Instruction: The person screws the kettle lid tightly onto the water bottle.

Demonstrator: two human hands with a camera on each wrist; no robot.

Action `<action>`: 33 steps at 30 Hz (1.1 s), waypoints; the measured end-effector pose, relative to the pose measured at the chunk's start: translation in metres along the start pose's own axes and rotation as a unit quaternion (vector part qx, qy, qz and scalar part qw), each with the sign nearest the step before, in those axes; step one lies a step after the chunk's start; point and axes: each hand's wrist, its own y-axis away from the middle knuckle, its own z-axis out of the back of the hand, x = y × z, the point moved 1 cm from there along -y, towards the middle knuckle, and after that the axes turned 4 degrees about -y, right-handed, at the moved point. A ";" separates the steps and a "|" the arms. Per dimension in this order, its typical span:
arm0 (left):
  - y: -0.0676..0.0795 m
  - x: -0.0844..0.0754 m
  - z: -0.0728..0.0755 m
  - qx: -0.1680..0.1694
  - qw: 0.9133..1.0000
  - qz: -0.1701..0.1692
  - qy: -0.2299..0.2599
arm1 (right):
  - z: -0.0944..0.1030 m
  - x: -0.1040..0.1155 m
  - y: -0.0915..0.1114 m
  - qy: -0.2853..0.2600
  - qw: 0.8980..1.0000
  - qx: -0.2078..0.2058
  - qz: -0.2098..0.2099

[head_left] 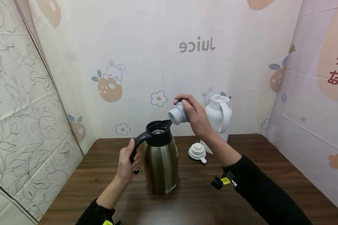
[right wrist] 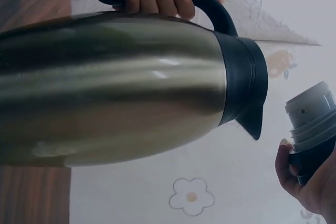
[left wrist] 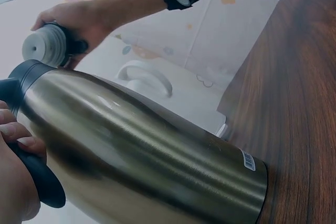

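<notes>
Steel flask (head_left: 161, 168): upright on the tabletop (head_left: 115, 197), its mouth uncovered.
Left hand (head_left: 128, 161): fingers curled round the flask's black handle (head_left: 142, 138).
Right hand (head_left: 195, 117): grasping the grey stopper (head_left: 176, 115), tilted, just beside the spout (right wrist: 251, 121).
Tipping risk: a sideways tug on the handle could topple the flask, spilling any contents.
Dropping risk: a loose hold could let the stopper fall, perhaps near the white lid (head_left: 197, 149).
</notes>
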 end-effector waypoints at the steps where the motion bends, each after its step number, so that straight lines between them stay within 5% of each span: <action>1: 0.000 0.000 0.000 0.001 1.000 -0.001 0.000 | -0.001 0.002 -0.001 0.016 1.000 0.002 0.006; 10: -0.003 0.002 0.003 0.007 1.000 -0.003 0.004 | -0.018 0.004 -0.013 0.111 0.990 0.044 0.070; 18: -0.008 0.004 0.006 0.019 1.000 -0.003 0.006 | -0.029 0.002 -0.023 0.188 0.970 0.073 0.136; 33: -0.004 0.005 0.003 0.023 1.000 -0.004 0.001 | -0.043 -0.003 -0.027 0.247 0.939 0.151 0.184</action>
